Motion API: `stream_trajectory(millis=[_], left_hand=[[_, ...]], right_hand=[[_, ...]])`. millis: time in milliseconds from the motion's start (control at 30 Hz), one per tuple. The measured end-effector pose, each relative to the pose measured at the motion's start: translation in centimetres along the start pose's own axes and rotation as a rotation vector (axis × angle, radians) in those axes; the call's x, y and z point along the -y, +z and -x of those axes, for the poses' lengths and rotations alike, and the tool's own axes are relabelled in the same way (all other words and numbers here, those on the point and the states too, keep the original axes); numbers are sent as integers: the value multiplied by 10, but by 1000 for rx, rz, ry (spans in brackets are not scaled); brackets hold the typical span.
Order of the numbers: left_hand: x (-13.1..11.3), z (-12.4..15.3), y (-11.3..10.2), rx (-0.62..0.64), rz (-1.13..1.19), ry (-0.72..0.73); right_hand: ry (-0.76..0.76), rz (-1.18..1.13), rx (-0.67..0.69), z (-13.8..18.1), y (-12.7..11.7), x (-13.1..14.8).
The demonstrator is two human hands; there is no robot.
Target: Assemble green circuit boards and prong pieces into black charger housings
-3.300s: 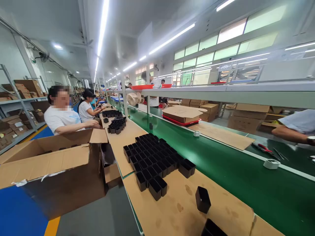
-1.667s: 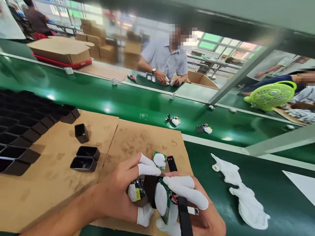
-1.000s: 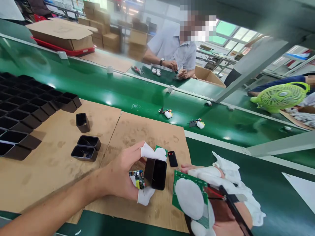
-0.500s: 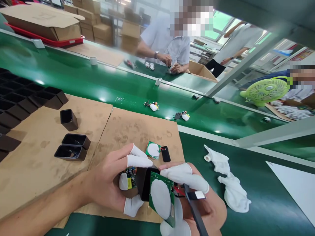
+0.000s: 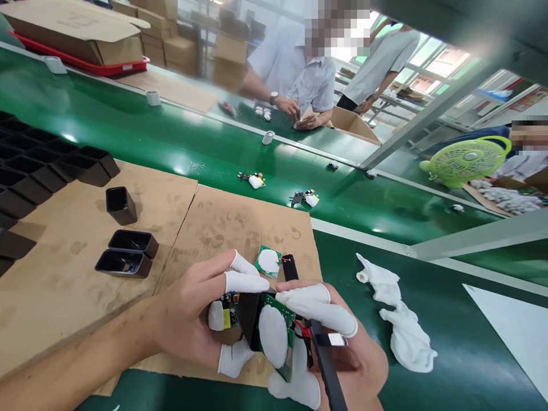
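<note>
My left hand (image 5: 201,308), with white finger cots, is closed around a black plastic case (image 5: 248,311) whose mouth faces right. In my right hand (image 5: 342,325) is a green circuit board (image 5: 276,337) with a white pad on it, its left edge inside the case's mouth. Red and black wires join the board to a black end panel (image 5: 327,371), also in my right hand. Beyond my hands lies another circuit board (image 5: 269,261), wired to a black panel (image 5: 290,267). A further board with components (image 5: 225,314) shows beside my left palm, partly covered.
Empty black cases (image 5: 124,262) stand left on the cardboard (image 5: 171,228), with many more stacked behind. Two board assemblies (image 5: 257,181) lie on the green belt (image 5: 192,148). White cloth pieces (image 5: 406,325) lie right. Across the belt, a co-worker's hands (image 5: 299,114) handle something small.
My right hand has moved slightly left, bringing the circuit board further into the case's mouth. On the belt, the board assemblies have shifted left.
</note>
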State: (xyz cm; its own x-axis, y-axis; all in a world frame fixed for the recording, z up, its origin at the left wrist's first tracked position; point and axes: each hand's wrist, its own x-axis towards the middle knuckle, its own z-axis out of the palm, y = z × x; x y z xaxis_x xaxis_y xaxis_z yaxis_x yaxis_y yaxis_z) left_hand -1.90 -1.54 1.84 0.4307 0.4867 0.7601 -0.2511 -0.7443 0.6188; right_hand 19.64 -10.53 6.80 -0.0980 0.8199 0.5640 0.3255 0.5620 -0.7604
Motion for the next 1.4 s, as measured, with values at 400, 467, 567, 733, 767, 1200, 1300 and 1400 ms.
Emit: stream_trajectory(millis=[400, 467, 567, 733, 767, 1200, 1300, 1400], left_hand=[[0, 2, 1, 2, 8, -23], [0, 2, 0, 7, 12, -35], [0, 2, 0, 17, -6, -29], [1, 4, 1, -4, -8, -10], [1, 3, 1, 2, -6, -27], [-3, 0, 1, 32, 33, -89], [-2, 2, 1, 32, 38, -66], [-1, 3, 1, 42, 27, -65]], right_hand=[[34, -4, 80, 7, -1, -5], [16, -5, 56, 6, -1, -4], [6, -14, 40, 4, -1, -3], [37, -12, 81, 3, 0, -4], [41, -9, 81, 4, 0, -5], [23, -77, -18, 5, -2, -5], [25, -73, 7, 4, 2, -6], [37, -58, -1, 3, 2, -3]])
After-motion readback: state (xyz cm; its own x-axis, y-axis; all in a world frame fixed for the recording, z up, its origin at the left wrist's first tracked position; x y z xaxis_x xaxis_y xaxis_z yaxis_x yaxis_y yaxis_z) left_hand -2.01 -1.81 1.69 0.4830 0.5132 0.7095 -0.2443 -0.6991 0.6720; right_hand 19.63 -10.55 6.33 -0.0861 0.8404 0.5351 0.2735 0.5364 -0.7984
